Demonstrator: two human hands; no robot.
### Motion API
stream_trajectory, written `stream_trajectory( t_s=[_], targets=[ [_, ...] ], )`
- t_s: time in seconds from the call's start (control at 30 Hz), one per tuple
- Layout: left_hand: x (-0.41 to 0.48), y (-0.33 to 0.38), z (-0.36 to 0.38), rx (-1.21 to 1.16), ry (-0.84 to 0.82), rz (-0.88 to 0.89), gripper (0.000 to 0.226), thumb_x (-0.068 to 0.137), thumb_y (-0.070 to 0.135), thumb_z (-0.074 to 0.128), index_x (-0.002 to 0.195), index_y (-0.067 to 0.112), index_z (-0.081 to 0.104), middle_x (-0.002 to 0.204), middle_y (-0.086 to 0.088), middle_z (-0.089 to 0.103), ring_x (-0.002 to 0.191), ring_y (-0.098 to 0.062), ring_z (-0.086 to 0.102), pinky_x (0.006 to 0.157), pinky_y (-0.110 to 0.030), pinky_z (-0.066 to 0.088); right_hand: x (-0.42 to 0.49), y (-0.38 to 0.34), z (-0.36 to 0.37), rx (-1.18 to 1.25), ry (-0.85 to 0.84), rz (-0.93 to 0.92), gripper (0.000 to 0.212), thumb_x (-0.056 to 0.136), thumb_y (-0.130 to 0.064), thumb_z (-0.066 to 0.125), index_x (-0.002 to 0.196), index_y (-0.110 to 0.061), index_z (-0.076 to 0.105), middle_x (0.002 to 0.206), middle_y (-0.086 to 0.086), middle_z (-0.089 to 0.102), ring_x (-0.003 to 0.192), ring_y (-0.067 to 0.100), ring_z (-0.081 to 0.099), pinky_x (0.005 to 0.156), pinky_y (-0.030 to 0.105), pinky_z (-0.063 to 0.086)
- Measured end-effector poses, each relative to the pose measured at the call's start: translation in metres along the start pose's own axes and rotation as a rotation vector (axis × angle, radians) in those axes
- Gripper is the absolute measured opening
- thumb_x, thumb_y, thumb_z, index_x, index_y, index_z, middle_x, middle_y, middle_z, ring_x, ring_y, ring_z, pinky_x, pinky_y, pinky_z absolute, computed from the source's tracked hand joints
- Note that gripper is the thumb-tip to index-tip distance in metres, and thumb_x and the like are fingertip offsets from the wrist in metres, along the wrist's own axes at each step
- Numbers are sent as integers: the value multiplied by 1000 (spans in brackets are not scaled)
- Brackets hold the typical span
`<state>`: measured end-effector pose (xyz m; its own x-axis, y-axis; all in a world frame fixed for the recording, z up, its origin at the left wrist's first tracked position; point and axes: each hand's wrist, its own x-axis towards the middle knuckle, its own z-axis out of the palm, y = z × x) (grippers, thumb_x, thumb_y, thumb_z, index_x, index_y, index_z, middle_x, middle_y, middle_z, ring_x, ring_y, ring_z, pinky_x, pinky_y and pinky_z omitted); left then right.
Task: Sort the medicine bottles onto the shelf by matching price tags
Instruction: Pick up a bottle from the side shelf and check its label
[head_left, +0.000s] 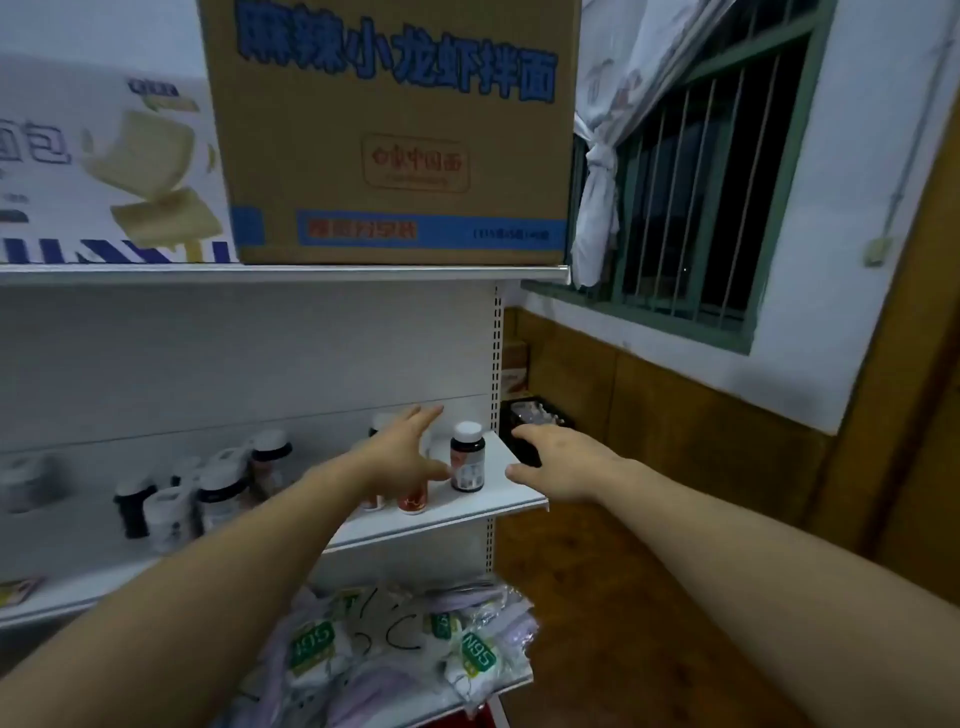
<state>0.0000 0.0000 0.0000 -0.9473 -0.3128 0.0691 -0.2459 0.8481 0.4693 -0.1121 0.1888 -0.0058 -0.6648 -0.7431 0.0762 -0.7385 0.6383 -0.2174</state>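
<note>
brown cardboard box (389, 130) w/ blue lettering + blue strip, white shelf (511, 491), dark bottle (467, 457) w/ white cap, orange-red bottle (413, 500), green window frame (769, 218), white bags (415, 649) w/ green labels, brown floor (623, 623).

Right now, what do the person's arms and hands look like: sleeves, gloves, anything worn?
Nothing worn shows. The left hand and right hand are ungloved, with no rings seen. The left forearm and right forearm are sleeveless down to the frame edge, with no watch, band or marking.
</note>
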Motion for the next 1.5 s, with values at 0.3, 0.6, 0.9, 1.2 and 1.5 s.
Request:
stream_trajectory(
  t_s=[0.3,0.6,0.9,1.2,1.5],
  targets=[
    [114,-25,41,-154,-68,-50,90,82,15,66,149,25,6,157,-6,15,141,-27,23,115,-43,26,106,26,34,89,-77,89,70,90,-46,51,147,-25,17,154,3,25,139,25,29,109,37,30],
    [175,-26,61,-148,-145,-328,79,86,16,59,148,8,11,150,-15,30,135,-30,34,108,-36,30,187,51,71,300,-125,39,75,89,-30,58,148,-27,12,152,6,28,134,29,35,103,36,37],
    [188,-9,78,-292,-89,-279,28,87,0,48,111,13,54,107,-8,59,95,-17,49,85,-27,41,213,71,101,536,-70,-3,46,92,-22,52,134,-25,31,112,12,61,84,24,56,68,37,48],
    [151,-13,53,-493,82,-122,74,84,1,56,137,44,26,129,0,44,117,-15,44,98,-31,41,198,64,52,870,40,-87,29,95,-28,47,122,-37,41,116,2,54,105,19,55,84,40,55],
    [106,-3,-7,-599,151,89,89,84,7,62,130,59,6,115,11,51,99,-10,61,72,-19,55,169,7,-13,1076,123,-253,36,93,-28,53,126,-35,40,125,0,48,113,20,52,90,40,52]
  ],
)
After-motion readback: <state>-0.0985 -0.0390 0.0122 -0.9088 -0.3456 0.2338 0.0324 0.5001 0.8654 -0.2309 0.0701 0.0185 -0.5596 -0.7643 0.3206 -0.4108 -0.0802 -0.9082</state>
